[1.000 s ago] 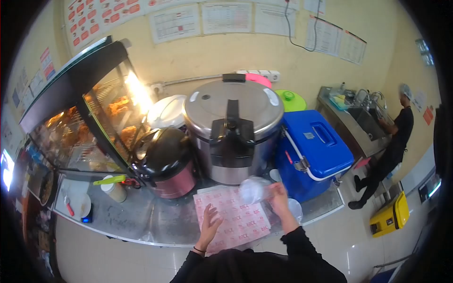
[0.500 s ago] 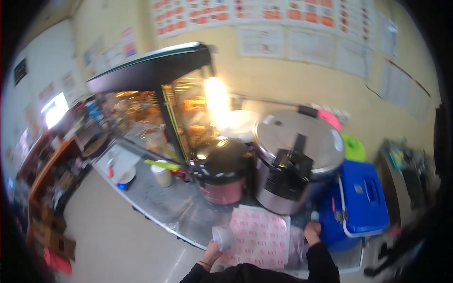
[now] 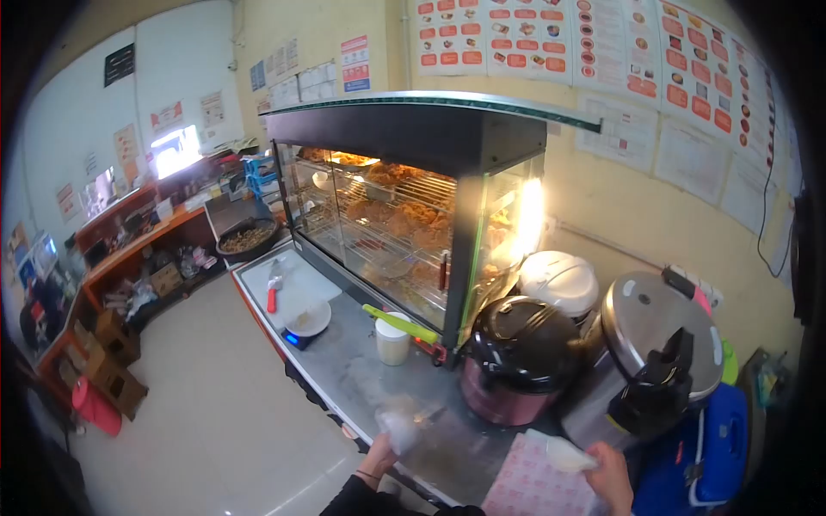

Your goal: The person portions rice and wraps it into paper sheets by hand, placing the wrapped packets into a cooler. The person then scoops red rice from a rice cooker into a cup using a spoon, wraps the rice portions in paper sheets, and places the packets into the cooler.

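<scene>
My left hand [image 3: 377, 457] is closed around a white cup [image 3: 398, 433], which is blurred, over the metal counter near its front edge. My right hand [image 3: 611, 478] grips a pale, rounded, flattish object [image 3: 564, 454] whose kind I cannot make out. This lies over the top of a stack of pink-printed wrapping paper [image 3: 538, 486]. Behind the paper stand a dark-lidded pink rice cooker [image 3: 520, 361] and a tall steel cooker [image 3: 628, 378] with a black latch.
A lit glass warming cabinet [image 3: 387, 215] with fried food runs along the counter [image 3: 344, 378]. In front are a white tub [image 3: 392, 342] with green tongs [image 3: 400, 323] across it, a scale with a bowl [image 3: 308, 320] and a red-handled tool [image 3: 272, 297]. At right sits a blue cooler [image 3: 723, 443].
The view has swung left, so the counter items now appear farther right. My right hand has come from beside the cooler to the paper, with the pale object in it.
</scene>
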`<state>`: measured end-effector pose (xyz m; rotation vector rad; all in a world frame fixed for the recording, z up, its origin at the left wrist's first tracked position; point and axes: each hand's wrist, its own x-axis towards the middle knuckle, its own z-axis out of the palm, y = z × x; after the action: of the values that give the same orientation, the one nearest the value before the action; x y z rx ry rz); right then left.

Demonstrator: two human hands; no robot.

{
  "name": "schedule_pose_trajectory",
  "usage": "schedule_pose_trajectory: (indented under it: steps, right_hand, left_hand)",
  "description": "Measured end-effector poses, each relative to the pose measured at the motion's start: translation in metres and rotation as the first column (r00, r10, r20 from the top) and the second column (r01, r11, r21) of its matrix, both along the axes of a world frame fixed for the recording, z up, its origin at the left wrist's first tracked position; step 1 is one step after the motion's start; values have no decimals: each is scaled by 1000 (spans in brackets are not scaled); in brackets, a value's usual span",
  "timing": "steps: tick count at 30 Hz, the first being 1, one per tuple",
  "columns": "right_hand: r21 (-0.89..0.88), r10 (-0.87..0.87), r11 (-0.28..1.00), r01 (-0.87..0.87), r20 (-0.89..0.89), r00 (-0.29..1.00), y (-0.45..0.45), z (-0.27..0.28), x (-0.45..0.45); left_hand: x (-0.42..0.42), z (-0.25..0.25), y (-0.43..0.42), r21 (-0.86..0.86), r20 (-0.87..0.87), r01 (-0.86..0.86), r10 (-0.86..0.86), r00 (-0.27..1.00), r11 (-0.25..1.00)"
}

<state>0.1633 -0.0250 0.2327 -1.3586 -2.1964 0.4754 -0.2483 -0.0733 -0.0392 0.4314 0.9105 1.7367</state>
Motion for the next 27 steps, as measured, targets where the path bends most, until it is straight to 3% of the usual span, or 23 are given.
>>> schedule_pose_trajectory:
  steps: [1, 2, 3, 4, 5, 6, 7, 10, 11, 13, 17, 19, 21, 27]
  right_hand:
    - [96, 99, 990, -105, 64, 993, 25, -15, -24]
    - [88, 97, 990, -106, 102, 990, 45, -3, -69]
    - [367, 253, 892, -263, 76, 964, 68, 10, -115]
    - [450, 197, 851, -269, 202, 959, 99, 5, -149]
    - [477, 213, 820, -316, 259, 942, 126, 15, -179]
    - [630, 302, 673, -387, 243, 922, 161, 12, -202]
    - [614, 204, 655, -440, 417, 886, 183, 11, -216]
    - [353, 84, 874, -335, 567, 819, 208, 9, -241]
    - [258, 42, 933, -251, 615, 788, 210, 10, -245]
    - [314, 46, 901, -298, 615, 787, 211, 5, -244]
    - [301, 71, 894, -332, 636, 769, 202, 7, -244]
    - [261, 110, 906, -334, 618, 779, 194, 7, -246]
    - [263, 139, 907, -328, 550, 823, 183, 6, -247]
    - [230, 183, 906, -356, 545, 818, 145, 14, -260]
  left_hand:
    - [-33, -52, 24, -41, -371, -42, 24, 928, 998]
    - [-54, -57, 24, -107, -594, -3, -62, 802, 994]
    - [-67, -23, 21, -166, -775, 10, -136, 617, 986]
    - [-77, 11, 25, -362, -667, 48, -294, 684, 931]
    - [-77, 91, 25, -542, -530, 96, -428, 732, 835]
    - [-94, 64, 36, -501, -655, 123, -469, 592, 856]
    - [-112, 41, 50, -455, -767, 157, -475, 432, 877]
    - [-114, 70, 69, -639, -751, 132, -652, 101, 757]
    - [-116, 69, 75, -632, -765, 120, -641, 58, 765]
    - [-117, 63, 83, -613, -789, 106, -614, -23, 783]
    - [-128, 67, 87, -629, -777, 16, -629, -15, 777]
    - [-144, 38, 98, -669, -743, 26, -667, -51, 743]
    - [-153, 34, 99, -612, -791, -3, -612, 21, 791]
    - [-155, 61, 99, -670, -740, -7, -667, 85, 742]
